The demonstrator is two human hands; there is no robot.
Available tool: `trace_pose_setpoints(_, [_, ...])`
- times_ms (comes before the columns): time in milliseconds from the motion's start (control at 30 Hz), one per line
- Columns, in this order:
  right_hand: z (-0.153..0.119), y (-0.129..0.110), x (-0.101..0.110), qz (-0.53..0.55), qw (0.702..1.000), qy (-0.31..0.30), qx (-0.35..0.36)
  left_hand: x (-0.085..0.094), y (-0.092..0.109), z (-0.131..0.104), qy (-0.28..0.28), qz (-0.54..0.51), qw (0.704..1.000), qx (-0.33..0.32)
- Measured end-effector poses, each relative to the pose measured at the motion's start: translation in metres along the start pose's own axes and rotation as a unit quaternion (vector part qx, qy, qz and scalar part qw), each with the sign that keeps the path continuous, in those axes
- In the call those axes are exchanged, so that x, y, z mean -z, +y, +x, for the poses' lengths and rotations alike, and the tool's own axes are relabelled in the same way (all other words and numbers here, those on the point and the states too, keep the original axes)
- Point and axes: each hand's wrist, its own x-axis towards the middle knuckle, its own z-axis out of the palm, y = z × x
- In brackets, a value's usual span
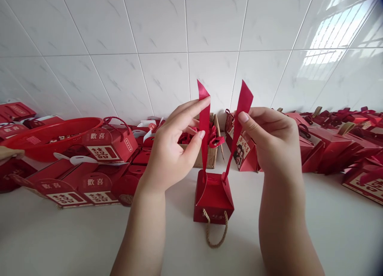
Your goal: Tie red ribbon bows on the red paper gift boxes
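Observation:
A small red gift box (214,198) stands upright on the white table in front of me, its top flaps folded together. A red ribbon (245,95) runs through holes in its top, and both ends rise upward, apart and untied. My left hand (175,148) has the left end between its thumb and fingers. With thumb and fingers closed, my right hand (275,136) pinches the right end below its slanted tip. A twisted rope handle (216,245) hangs from the box's near side onto the table.
Behind the box, a cardboard box (212,160) holds red ribbons. Red boxes with white labels (98,184) crowd the left beside a red plastic basket (56,142). More red boxes (326,142) line the right. Another person's hand (10,152) shows at the left edge. A tiled wall (161,24) stands behind.

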Motion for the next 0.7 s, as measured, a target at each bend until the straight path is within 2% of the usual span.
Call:
trace_pose_setpoints(333, [0.0006,-0.0004,-0.0025,0.006,1.0,-0.016,-0.006,-0.0014,0.0016,0.0002,0.013,0.016,1.0,0.015])
trace_pose_setpoints(700, [-0.0014,-0.0005,-0.0075,0.066,0.996,-0.056,-0.035,-0.0053,0.0007,-0.0001,0.023,-0.001,0.999,0.03])
